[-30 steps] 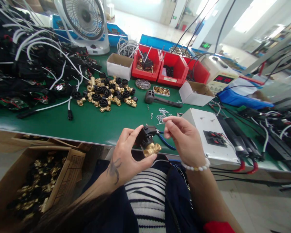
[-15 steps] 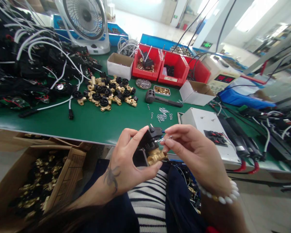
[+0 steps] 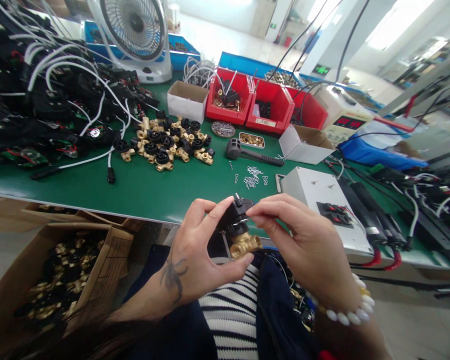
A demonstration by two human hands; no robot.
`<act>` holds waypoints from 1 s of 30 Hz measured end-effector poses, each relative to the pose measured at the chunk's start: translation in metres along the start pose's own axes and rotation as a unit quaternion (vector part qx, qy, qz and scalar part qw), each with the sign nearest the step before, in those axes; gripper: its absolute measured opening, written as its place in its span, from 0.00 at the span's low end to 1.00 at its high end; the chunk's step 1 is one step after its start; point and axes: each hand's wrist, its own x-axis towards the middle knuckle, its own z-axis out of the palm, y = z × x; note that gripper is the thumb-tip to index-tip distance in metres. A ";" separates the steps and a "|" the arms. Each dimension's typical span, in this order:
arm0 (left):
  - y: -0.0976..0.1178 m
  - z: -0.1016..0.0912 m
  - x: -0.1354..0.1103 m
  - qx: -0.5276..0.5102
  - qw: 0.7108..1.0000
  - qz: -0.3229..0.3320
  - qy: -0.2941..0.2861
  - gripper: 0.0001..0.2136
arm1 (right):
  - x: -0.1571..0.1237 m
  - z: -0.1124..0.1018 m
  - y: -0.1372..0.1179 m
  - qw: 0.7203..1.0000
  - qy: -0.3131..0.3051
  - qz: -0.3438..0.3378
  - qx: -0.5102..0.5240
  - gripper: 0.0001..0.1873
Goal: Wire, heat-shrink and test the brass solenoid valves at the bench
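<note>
My left hand (image 3: 197, 250) grips a valve (image 3: 240, 232) with a brass body and a black top, held over my lap just in front of the green table (image 3: 142, 185). Thumb and forefinger wrap round it. My right hand (image 3: 300, 237) pinches at the black top of the same valve; a small metal clip between its fingertips is barely visible. A scatter of small metal clips (image 3: 252, 177) lies on the table just beyond my hands.
A pile of brass and black valves (image 3: 168, 142) sits mid-table, tangled black parts with white cables (image 3: 48, 100) at left. Red bins (image 3: 247, 102), small cardboard boxes, a black mallet (image 3: 247, 152), a fan (image 3: 133, 35) and a white switch box (image 3: 322, 205) stand around. A carton of valves (image 3: 56, 270) is lower left.
My right hand came down from the clips on the table to the valve's black top and now pinches there. My left hand tilted the valve slightly and lowered it.
</note>
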 end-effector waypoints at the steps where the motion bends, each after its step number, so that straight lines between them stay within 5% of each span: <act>1: 0.000 0.000 0.000 0.002 1.000 -0.001 -0.003 0.34 | 0.000 -0.001 -0.001 1.000 -0.006 -0.007 -0.007 0.10; 10: -0.001 -0.001 0.002 -0.004 1.000 0.013 -0.003 0.33 | 0.001 0.004 -0.004 0.999 -0.015 -0.042 -0.021 0.12; 20: -0.029 0.014 0.006 -0.039 0.998 -0.021 -0.033 0.32 | -0.003 0.027 0.028 0.999 -0.015 0.026 0.044 0.10; 25: -0.042 0.021 0.011 -0.108 0.992 -0.063 -0.011 0.33 | -0.021 0.034 0.071 0.983 -0.024 0.137 -0.119 0.21; 28: -0.049 0.024 0.010 -0.118 0.990 -0.081 -0.009 0.33 | -0.040 0.042 0.093 0.965 -0.096 0.134 -0.206 0.19; 30: -0.052 0.024 0.008 -0.114 0.990 -0.087 -0.013 0.33 | -0.049 0.045 0.100 0.958 -0.085 0.112 -0.249 0.22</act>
